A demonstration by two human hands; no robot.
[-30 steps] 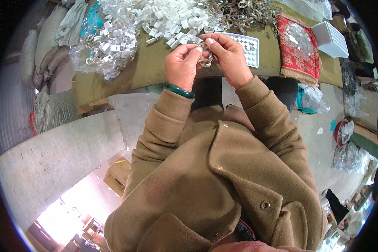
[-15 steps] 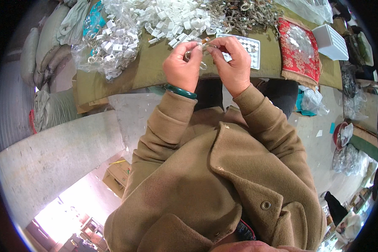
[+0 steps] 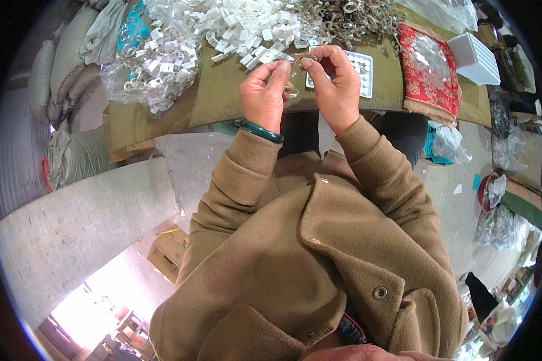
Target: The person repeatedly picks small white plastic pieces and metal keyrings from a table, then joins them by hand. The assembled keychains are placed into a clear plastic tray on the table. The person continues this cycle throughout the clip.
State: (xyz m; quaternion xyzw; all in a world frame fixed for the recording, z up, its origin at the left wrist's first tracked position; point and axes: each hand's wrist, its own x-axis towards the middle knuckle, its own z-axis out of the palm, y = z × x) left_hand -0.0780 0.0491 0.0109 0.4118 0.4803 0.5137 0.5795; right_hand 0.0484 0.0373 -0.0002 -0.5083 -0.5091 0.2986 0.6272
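Note:
My left hand [image 3: 262,99] and my right hand [image 3: 337,90] are raised close together over the near edge of the table. Between their pinched fingertips is a small shiny looped band [image 3: 295,67], like a watch strap, partly hidden by my fingers. A loop of it hangs beside my left thumb. A white tray [image 3: 368,78] holding small round white pieces lies just behind and to the right of my right hand. Beyond my hands spreads a heap of small white block-shaped pieces [image 3: 247,27]. A tangled pile of shiny bands [image 3: 349,21] sits to its right.
A clear plastic bag [image 3: 117,78] with more white pieces rests at the table's left. On the right lies a red patterned cloth [image 3: 412,78] bearing clear discs, beside a white gridded block [image 3: 473,57]. A pale bench [image 3: 90,222] stands left of me.
My right hand has shifted slightly up and right, drawing a little away from my left. My left hand has turned slightly. The looped band stays between them.

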